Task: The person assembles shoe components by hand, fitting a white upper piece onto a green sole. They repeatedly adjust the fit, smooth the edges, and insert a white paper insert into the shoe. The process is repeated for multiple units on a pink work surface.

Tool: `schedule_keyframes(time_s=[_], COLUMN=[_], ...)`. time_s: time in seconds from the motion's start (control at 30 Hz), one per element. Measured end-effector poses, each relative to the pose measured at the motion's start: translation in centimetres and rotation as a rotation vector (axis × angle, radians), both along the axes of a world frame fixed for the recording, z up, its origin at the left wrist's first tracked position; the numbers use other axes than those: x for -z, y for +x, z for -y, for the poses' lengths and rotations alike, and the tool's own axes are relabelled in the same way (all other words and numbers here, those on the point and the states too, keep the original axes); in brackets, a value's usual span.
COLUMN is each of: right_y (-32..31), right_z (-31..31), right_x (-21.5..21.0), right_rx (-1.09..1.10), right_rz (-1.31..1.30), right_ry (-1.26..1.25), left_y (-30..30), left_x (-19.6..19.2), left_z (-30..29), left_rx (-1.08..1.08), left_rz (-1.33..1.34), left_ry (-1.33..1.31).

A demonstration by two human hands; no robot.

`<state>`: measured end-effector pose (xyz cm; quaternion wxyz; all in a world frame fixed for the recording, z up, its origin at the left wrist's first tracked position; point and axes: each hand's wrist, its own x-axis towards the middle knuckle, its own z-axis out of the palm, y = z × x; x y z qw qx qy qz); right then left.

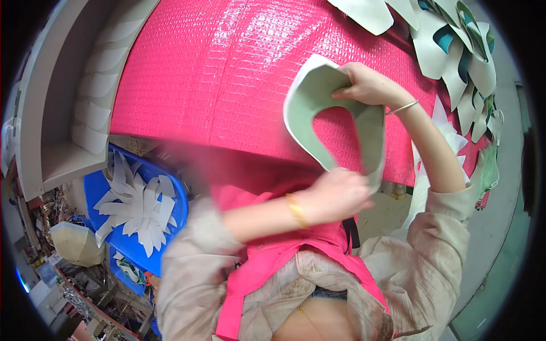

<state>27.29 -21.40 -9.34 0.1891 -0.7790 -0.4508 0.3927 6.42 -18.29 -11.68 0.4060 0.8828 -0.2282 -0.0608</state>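
A curved, ring-like shoe upper (pixel 304 116), white outside with a pale green lining, is held above the pink table. Its far right edge is in the grip of my right hand (pixel 369 84), with the thumb inside against the lining. My left hand (pixel 341 192), slightly blurred, is curled closed at the upper's near end, where its fingers overlap the edge. Pink surface shows through the opening in the middle.
The table wears a glossy pink textured cover (pixel 187 85). White uppers with teal linings (pixel 432 51) pile up at the far right. White cut pieces (pixel 142 204) lie in a blue tub (pixel 179 199) at left, below a grey shelf unit (pixel 57 153) holding curved white pieces (pixel 94 85).
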Motion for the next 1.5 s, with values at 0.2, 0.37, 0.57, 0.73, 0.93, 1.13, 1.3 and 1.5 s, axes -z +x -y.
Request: schedule_keyframes(time_s=[0.2, 0.37, 0.57, 0.73, 0.93, 1.13, 1.3, 1.5], right_y=[0.7, -0.1, 0.5, 0.5, 0.7, 0.2, 0.9, 1.4], right_z=[0.7, -0.2, -0.9, -1.1, -1.3, -1.5, -0.6, -0.3], right_x=[-0.1, 0.8, 0.6, 1.0, 1.9, 1.5, 1.6, 1.0], right_rx=[-0.088, -0.092, -0.288, -0.305, -0.323, -0.269, -0.247, -0.317], right_rz=[0.026, 0.158, 0.378, 0.423, 0.496, 0.513, 0.559, 0.525], right_ry=[-0.027, -0.011, -0.034, -0.035, -0.028, -0.001, 0.077, 0.041], left_y=[1.0, 0.0, 0.9, 1.9, 2.6, 3.6, 4.1, 5.4], left_x=[0.0, 3.8, 3.1, 3.0, 4.6, 3.8, 4.5, 4.3], left_z=[-1.3, -4.8, -5.1, -4.1, -5.2, -4.7, -4.9, -4.3], left_rx=[-0.523, -0.583, -0.566, -0.572, -0.547, -0.509, -0.536, -0.515], left_rz=[0.309, 0.305, 0.283, 0.288, 0.440, 0.372, 0.448, 0.512], left_ry=[0.098, 0.305, 0.368, 0.567, 0.396, 0.450, 0.345, 0.484])
